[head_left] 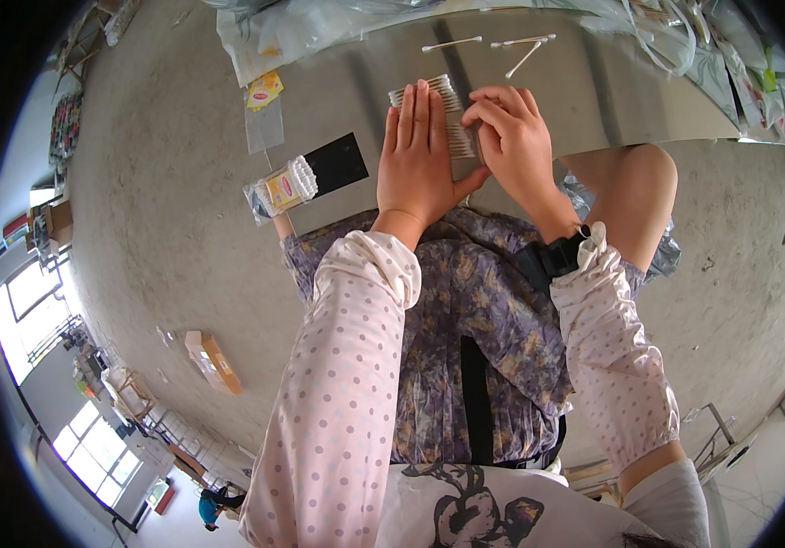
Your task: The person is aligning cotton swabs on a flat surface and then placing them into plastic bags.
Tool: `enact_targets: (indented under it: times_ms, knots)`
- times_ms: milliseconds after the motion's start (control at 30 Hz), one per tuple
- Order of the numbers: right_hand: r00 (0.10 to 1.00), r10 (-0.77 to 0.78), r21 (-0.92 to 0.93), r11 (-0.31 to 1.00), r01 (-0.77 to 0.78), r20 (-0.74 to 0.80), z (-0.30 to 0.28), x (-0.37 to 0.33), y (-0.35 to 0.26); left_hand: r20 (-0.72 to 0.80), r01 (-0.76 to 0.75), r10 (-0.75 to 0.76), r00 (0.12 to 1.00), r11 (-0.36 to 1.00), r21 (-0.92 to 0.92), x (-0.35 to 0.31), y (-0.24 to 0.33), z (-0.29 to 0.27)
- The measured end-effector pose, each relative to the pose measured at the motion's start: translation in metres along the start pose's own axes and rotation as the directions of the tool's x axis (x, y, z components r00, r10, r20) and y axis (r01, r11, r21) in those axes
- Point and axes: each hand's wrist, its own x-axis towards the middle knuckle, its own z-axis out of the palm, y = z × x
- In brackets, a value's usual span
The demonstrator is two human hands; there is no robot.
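Note:
A row of cotton swabs lies side by side on the metal tabletop, their white tips lined up. My left hand rests flat over the row, fingers straight and together, covering its left part. Just right of the swabs, my right hand is closed with curled fingers, its fingertips close to the row's right side. Whatever those fingers hold, if anything, is hidden. Left of my left hand, a clear packet of cotton swabs with a yellow label lies at the end of a black strip.
Several loose swabs lie farther back on the metal tabletop. Clear plastic bags line its far edge. An empty clear pouch with a yellow label sits at the left edge. A cardboard box stands on the floor.

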Motion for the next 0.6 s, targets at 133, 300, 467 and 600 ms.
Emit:
enact_targets:
  times_ms: [133, 300, 467, 600]
  knots:
    - [0.996, 0.048, 0.045, 0.998, -0.044, -0.079, 0.006, 0.011, 0.003, -0.009, -0.004, 0.004, 1.0, 1.0, -0.015, 0.0, 0.002, -0.001]
    - [0.993, 0.031, 0.03, 0.999, -0.028, -0.114, 0.009, 0.013, 0.005, -0.033, -0.024, 0.023, 0.999, 0.999, -0.034, 0.0, 0.003, -0.004]
    - [0.997, 0.012, 0.023, 1.0, -0.011, -0.082, 0.01, 0.011, 0.008, -0.017, -0.014, 0.013, 1.0, 0.999, -0.042, -0.002, 0.003, -0.004]
    - [0.999, 0.007, 0.025, 1.0, -0.006, -0.052, 0.007, 0.01, 0.008, -0.022, -0.021, 0.021, 1.0, 0.999, -0.03, -0.002, 0.002, -0.003]
